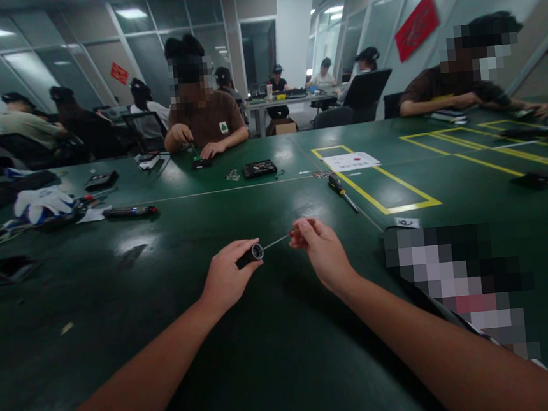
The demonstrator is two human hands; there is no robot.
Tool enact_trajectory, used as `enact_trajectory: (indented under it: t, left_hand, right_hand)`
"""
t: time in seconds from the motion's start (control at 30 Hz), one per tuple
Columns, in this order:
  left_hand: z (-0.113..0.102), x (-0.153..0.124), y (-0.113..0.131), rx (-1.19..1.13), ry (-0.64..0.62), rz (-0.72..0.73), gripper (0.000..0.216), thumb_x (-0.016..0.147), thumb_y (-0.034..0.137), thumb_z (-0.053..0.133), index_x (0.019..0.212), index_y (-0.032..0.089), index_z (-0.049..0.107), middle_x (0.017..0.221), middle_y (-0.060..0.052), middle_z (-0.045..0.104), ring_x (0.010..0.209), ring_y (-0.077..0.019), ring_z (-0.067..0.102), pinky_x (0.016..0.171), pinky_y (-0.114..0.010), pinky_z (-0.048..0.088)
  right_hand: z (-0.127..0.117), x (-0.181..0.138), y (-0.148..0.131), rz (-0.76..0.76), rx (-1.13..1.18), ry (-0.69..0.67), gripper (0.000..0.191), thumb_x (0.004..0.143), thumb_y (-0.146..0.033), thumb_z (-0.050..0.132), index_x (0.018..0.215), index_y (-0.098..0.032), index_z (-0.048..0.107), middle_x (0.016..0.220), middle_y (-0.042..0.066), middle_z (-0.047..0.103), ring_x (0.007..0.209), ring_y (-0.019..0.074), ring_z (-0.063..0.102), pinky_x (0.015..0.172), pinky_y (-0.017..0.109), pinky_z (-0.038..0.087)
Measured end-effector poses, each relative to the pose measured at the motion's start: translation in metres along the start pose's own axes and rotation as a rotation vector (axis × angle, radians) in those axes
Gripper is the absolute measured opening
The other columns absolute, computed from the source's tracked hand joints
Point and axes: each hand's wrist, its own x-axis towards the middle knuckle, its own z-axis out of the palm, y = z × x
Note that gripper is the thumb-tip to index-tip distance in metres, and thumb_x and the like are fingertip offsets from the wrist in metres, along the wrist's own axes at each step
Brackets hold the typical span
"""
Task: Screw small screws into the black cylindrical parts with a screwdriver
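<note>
A short black tube [256, 252] with a pale ring round its end is gripped between the thumb and fingers of my left hand [227, 272]. That ringed end faces right, toward my right hand [320, 247]. My right hand pinches the far end of a thin metal rod [277, 241], which slants up from beside the tube's mouth. Whether the rod goes inside the tube cannot be made out. The fingertips cover the rod's right end. Both hands are above the green table [267, 347], close together.
A yellow-and-black screwdriver [342, 192] lies beyond my right hand, near a white paper sheet [351, 161]. A black device [260, 168] sits farther back. White gloves [44, 205] and a dark cylindrical tool [131, 212] are at left. A blurred-out object [459, 291] lies right. Co-workers sit opposite.
</note>
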Motion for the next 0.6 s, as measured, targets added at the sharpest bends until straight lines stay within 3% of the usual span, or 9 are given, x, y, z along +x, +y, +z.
enact_trajectory:
  t: [0.13, 0.3, 0.6]
  left_hand:
    - [0.002, 0.0, -0.003, 0.012, 0.012, 0.005, 0.041, 0.085, 0.018, 0.075, 0.125, 0.024, 0.071, 0.125, -0.006, 0.072, 0.117, -0.0251, 0.067, 0.106, -0.047, 0.052]
    - [0.002, 0.0, -0.007, 0.011, 0.029, 0.025, 0.042, 0.087, 0.017, 0.074, 0.128, 0.024, 0.07, 0.126, -0.006, 0.071, 0.117, -0.024, 0.067, 0.107, -0.046, 0.051]
    - [-0.001, 0.0, 0.0, 0.0, 0.028, -0.007, 0.041, 0.089, 0.02, 0.072, 0.129, 0.022, 0.069, 0.128, -0.007, 0.07, 0.118, -0.0243, 0.066, 0.108, -0.047, 0.051]
  right_hand:
    - [0.002, -0.009, -0.011, -0.159, -0.237, -0.09, 0.023, 0.098, -0.044, 0.056, 0.093, -0.023, 0.064, 0.081, 0.001, 0.067, 0.075, 0.0183, 0.064, 0.074, 0.035, 0.05]
    - [0.005, -0.021, -0.017, -0.22, -0.365, -0.17, 0.019, 0.101, -0.041, 0.055, 0.102, -0.026, 0.065, 0.089, 0.002, 0.071, 0.085, 0.0209, 0.069, 0.08, 0.037, 0.05]
    - [0.0, -0.007, -0.007, -0.113, -0.101, -0.069, 0.025, 0.097, -0.047, 0.06, 0.096, -0.022, 0.066, 0.083, 0.002, 0.069, 0.077, 0.0186, 0.066, 0.076, 0.035, 0.051]
